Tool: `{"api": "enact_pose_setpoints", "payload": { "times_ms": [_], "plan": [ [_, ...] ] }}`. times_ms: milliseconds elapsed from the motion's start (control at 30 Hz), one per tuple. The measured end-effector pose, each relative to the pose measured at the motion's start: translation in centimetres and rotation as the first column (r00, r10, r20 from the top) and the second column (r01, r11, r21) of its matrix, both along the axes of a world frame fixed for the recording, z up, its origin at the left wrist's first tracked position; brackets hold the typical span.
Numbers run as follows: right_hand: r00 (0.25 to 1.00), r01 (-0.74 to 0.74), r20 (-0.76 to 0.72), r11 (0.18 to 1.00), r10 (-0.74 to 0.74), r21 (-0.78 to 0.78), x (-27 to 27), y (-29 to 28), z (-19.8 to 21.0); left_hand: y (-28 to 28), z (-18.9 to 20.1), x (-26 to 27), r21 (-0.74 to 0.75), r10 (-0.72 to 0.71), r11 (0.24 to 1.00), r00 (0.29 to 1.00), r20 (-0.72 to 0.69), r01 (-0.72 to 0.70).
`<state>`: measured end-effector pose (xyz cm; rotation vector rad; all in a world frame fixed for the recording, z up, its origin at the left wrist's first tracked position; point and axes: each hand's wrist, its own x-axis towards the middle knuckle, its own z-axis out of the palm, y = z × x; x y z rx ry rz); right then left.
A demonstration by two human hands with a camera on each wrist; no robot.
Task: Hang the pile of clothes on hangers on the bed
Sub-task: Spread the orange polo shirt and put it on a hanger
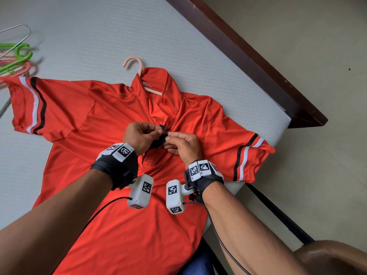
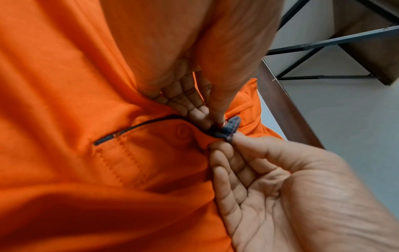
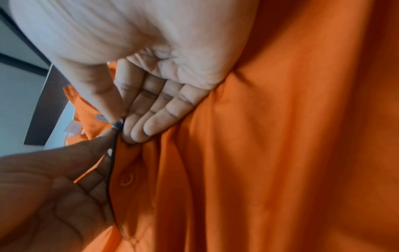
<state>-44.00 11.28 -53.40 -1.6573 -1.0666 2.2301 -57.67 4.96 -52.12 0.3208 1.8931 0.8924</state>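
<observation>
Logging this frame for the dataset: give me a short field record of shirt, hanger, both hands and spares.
shirt: orange polo shirt lying flat, front up, on the bed
hanger: pink hanger inside the collar, hook sticking out
left hand: left hand pinches the dark placket edge
right hand: right hand pinches the same placket
button: orange button below the pinch, unfastened
spares: green and pink hangers at the far left
</observation>
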Motion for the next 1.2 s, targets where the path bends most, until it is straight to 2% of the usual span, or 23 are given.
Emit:
{"api": "enact_pose_setpoints", "payload": {
  "times_ms": [200,500,733,900,1200],
  "plan": [
    [0.998,-0.019,-0.062,0.999,0.017,-0.029,0.4,0.3,0.1,0.0,0.3,0.0,0.020,0.000,1.000,1.000,0.032,0.000],
    [0.999,-0.043,0.028,0.999,0.042,0.012,-0.8,0.2,0.3,-0.2,0.4,-0.2,0.016,0.036,0.999,0.993,0.113,-0.038],
    [0.999,-0.032,0.037,0.999,0.032,-0.003,-1.1,0.2,0.5,-0.2,0.8,0.2,0.040,0.029,0.999,0.988,0.151,-0.035],
    [0.998,-0.024,0.050,1.000,0.024,0.003,-1.1,0.1,0.5,-0.2,-0.1,0.4,0.025,0.007,1.000,1.000,0.006,-0.007],
    [0.999,-0.026,0.048,1.000,0.026,0.008,-1.1,0.1,0.4,-0.3,0.1,0.5,0.031,0.040,0.999,0.999,0.000,-0.040]
  ]
}}
